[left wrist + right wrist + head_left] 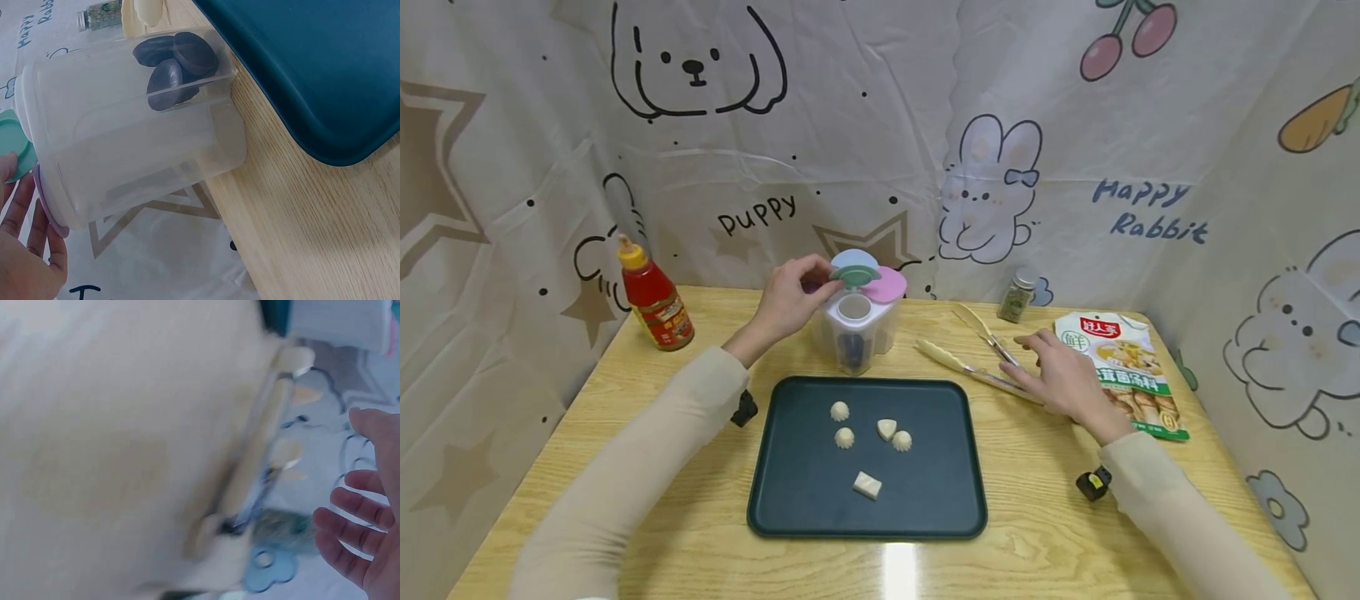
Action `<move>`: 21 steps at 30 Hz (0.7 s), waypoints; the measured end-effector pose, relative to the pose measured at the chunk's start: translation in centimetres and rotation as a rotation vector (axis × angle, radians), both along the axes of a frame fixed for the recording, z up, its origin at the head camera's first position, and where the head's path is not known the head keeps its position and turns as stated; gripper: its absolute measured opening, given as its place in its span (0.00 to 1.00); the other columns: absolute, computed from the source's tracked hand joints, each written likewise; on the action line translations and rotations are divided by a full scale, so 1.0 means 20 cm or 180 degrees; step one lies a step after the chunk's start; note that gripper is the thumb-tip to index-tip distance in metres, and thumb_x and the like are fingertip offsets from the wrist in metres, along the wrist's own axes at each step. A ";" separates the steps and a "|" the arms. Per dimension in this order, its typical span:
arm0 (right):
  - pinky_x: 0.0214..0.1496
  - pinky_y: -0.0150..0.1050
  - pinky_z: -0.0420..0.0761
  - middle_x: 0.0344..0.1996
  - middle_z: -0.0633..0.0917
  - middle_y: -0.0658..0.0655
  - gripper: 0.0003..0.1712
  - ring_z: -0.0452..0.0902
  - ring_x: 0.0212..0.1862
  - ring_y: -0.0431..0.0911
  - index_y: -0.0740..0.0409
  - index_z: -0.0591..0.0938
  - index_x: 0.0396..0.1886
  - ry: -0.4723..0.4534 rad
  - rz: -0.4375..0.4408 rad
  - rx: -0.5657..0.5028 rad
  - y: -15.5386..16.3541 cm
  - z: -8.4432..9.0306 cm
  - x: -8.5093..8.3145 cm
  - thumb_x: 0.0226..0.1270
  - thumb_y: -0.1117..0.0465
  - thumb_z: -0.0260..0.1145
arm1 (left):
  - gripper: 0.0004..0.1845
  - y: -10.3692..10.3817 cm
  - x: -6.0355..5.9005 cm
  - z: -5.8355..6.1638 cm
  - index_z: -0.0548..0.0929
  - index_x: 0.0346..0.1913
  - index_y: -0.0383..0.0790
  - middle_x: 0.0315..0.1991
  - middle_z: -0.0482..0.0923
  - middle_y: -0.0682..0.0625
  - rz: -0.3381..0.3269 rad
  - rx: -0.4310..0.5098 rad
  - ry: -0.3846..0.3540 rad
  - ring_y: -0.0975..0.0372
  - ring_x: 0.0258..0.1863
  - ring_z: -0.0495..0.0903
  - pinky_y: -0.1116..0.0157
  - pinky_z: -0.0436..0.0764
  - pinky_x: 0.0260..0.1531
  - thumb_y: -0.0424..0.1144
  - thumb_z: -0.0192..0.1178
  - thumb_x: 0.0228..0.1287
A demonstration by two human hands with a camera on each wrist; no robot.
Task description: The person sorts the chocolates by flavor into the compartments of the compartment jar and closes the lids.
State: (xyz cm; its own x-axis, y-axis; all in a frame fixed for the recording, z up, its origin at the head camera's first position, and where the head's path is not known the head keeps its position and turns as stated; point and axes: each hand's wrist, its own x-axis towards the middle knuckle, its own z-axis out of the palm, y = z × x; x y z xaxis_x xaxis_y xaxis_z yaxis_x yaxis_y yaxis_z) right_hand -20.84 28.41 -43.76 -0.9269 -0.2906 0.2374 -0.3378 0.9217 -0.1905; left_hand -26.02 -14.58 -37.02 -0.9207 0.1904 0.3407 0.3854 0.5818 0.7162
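My left hand is at the top of a clear plastic container with green, blue and pink flip lids. Thumb and fingers pinch the raised green lid, and the round opening below it shows. Dark oval pieces lie at the bottom of one compartment. My right hand hovers over the handle end of metal tongs with cream tips, its fingers loosely spread and holding nothing. In front, a dark green tray bears several small white pieces, among them a rectangular one.
A red sauce bottle with a yellow cap stands at the back left. Behind the tongs is a small spice jar. A food packet lies at the right, beside my right hand. Patterned cloth hangs behind the wooden table.
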 end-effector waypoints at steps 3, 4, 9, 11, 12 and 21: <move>0.28 0.41 0.78 0.48 0.85 0.62 0.31 0.83 0.37 0.52 0.61 0.83 0.62 0.0179 0.0128 -0.0183 -0.07 0.06 -0.01 0.73 0.41 0.70 | 0.10 0.00 0.00 0.00 0.85 0.49 0.37 0.46 0.86 0.41 0.0011 -0.0011 0.0003 0.53 0.44 0.83 0.59 0.84 0.48 0.39 0.68 0.73; 0.29 0.42 0.78 0.48 0.85 0.62 0.30 0.84 0.38 0.52 0.60 0.83 0.62 0.0247 0.0183 -0.0240 -0.09 0.09 -0.01 0.73 0.43 0.70 | 0.10 0.00 0.00 0.00 0.85 0.49 0.37 0.46 0.86 0.41 0.0013 -0.0018 0.0005 0.52 0.44 0.83 0.58 0.84 0.48 0.39 0.68 0.73; 0.35 0.46 0.84 0.47 0.87 0.59 0.26 0.86 0.40 0.52 0.58 0.84 0.61 0.0502 0.0490 -0.0515 -0.25 0.18 -0.04 0.71 0.47 0.73 | 0.10 0.00 0.01 0.00 0.85 0.49 0.37 0.46 0.86 0.41 0.0029 -0.0027 0.0011 0.53 0.44 0.82 0.59 0.83 0.47 0.39 0.68 0.73; 0.38 0.48 0.86 0.48 0.88 0.59 0.24 0.86 0.41 0.51 0.57 0.84 0.60 0.0519 0.0623 -0.0658 -0.32 0.21 -0.06 0.71 0.50 0.73 | 0.10 0.00 0.00 0.00 0.85 0.50 0.37 0.46 0.86 0.41 0.0028 -0.0031 0.0025 0.53 0.44 0.82 0.60 0.83 0.47 0.39 0.68 0.73; 0.39 0.48 0.87 0.49 0.88 0.59 0.24 0.87 0.42 0.51 0.57 0.84 0.60 0.0506 0.0696 -0.0732 -0.36 0.23 -0.07 0.71 0.50 0.73 | 0.10 0.00 0.00 0.00 0.85 0.49 0.37 0.46 0.86 0.41 0.0025 -0.0028 0.0031 0.53 0.43 0.82 0.60 0.82 0.46 0.39 0.68 0.73; 0.52 0.51 0.89 0.51 0.88 0.61 0.20 0.87 0.48 0.54 0.60 0.85 0.58 0.0509 0.1277 -0.1191 -0.66 0.36 -0.17 0.72 0.56 0.73 | 0.10 -0.01 0.00 -0.01 0.85 0.49 0.37 0.45 0.86 0.41 0.0000 -0.0024 0.0093 0.53 0.43 0.82 0.61 0.82 0.45 0.39 0.69 0.72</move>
State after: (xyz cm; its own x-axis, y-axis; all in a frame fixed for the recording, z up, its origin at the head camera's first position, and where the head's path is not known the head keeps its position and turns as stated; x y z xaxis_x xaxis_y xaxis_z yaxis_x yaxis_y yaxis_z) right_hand -24.28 15.13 -36.63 -0.7053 -0.4815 0.5202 -0.6989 0.5949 -0.3969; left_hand -25.97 -14.74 -37.29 -0.9104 0.1931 0.3659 0.4061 0.5871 0.7003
